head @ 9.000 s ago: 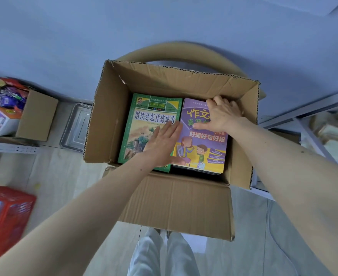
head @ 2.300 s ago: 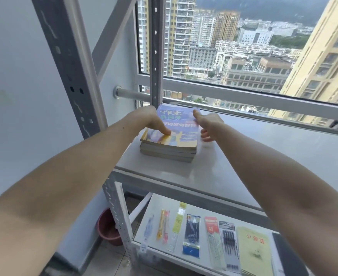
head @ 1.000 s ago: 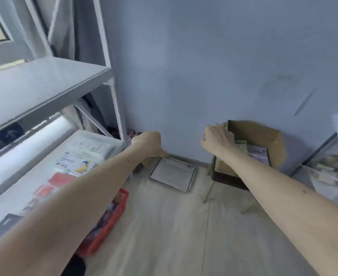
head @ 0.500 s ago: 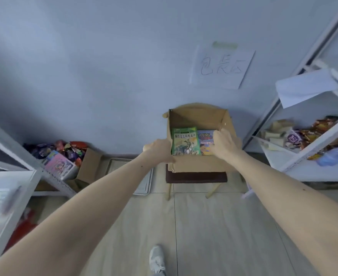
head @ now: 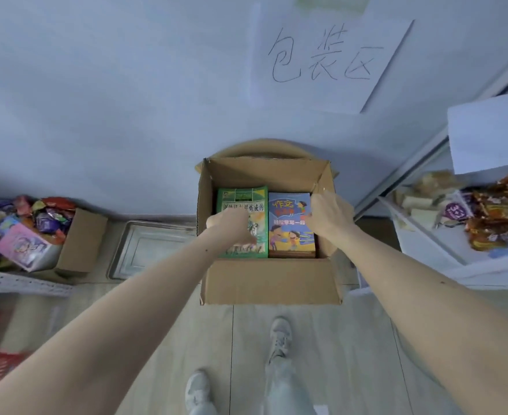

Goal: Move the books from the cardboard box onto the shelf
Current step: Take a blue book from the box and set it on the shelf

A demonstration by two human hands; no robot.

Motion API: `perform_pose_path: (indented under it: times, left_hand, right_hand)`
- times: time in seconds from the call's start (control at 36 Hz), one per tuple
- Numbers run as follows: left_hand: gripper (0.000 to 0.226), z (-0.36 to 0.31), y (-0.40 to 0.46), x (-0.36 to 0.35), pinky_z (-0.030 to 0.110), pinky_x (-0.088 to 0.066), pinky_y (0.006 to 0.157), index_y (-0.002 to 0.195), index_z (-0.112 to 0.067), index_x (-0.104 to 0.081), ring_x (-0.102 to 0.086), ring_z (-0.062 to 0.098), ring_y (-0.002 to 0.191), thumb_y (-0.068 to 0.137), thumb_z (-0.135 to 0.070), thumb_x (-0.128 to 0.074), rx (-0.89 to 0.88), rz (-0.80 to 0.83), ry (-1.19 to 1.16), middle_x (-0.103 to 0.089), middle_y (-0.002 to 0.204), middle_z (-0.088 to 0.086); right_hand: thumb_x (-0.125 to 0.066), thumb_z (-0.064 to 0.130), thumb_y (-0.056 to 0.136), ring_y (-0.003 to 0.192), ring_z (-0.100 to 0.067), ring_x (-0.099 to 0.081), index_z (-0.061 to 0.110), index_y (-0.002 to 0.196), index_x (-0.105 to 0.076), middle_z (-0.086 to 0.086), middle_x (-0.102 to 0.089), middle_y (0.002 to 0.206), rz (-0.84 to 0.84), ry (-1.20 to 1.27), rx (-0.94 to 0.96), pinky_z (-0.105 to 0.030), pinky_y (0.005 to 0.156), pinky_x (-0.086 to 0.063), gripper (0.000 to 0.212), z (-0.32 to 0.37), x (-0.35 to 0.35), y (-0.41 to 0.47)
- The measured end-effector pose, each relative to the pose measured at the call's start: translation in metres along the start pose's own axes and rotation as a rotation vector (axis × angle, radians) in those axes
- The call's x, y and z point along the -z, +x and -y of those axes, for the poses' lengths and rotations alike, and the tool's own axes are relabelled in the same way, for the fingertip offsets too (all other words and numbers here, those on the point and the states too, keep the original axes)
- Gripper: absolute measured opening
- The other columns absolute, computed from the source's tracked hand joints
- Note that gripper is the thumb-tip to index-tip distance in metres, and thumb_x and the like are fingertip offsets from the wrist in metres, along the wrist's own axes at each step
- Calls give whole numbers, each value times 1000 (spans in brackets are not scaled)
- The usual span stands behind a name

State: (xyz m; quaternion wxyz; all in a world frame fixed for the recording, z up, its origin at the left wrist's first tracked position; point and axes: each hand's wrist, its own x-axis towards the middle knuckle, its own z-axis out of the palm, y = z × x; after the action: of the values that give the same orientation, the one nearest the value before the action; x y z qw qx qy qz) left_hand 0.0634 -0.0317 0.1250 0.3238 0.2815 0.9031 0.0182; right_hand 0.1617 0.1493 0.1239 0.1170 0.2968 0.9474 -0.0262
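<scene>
Now reaching into cardboard box (head: pixel 269 283) for more books: left hand (head: pixel 231 226) over green book (head: pixel 257 205), right hand (head: pixel 329 215) beside blue book (head: pixel 290 232); finger curl unclear, nothing visibly gripped. Next: grasp a stack, lift clear. Wall sign (head: pixel 324 55) reads 包装区; blue cover 作文.

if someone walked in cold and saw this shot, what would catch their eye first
Most likely the open cardboard box at centre, with a green book and a blue book lying side by side inside, and the left hand and right hand reaching in over them. Next, the handwritten paper sign on the wall above, then the bright snack packets heaped at far left.
</scene>
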Motion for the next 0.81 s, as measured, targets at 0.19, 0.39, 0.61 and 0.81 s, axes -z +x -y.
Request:
perform_pose_path:
  times: [0.19, 0.39, 0.61, 0.81]
  left_hand:
    - [33, -17, 78, -20, 26, -42, 61, 107, -14, -65, -63, 16, 84, 88, -41, -66, 89, 51, -32, -69, 97, -2]
    - [69, -31, 155, -59, 44, -50, 94, 136, -12, -45, -47, 31, 123, 83, -49, -70, 70, 88, 10, -49, 134, 11]
    - [125, -37, 204, -118, 49, -31, 111, 153, -12, -5, -13, 30, 144, 66, -66, -76, 55, -9, 147, -8, 157, 9]
    - [134, -34, 210, -140, 51, -23, 116, 153, -9, 13, 1, 31, 149, 68, -65, -74, 78, -33, 260, 8, 160, 12]
  right_hand:
    - [-60, 15, 92, 75, -26, -52, 12, 76, -46, -6, -50, 83, 64, -17, 133, -26, 47, -26, 21, -13, -44, 88]
    - [-66, 18, 88, 87, -30, -60, 10, 98, -59, -10, -58, 101, 186, -54, 180, -32, 58, -39, 14, -22, -99, 162]
    - [-74, 62, 76, 136, -29, -40, 11, 146, -36, -9, -42, 146, 398, -172, 250, -46, 109, -32, 95, -15, -157, 214]
    - [-80, 76, 50, 125, -31, -50, 7, 134, -46, -13, -52, 135, 428, -136, 248, -41, 101, -40, 114, -6, -175, 229]
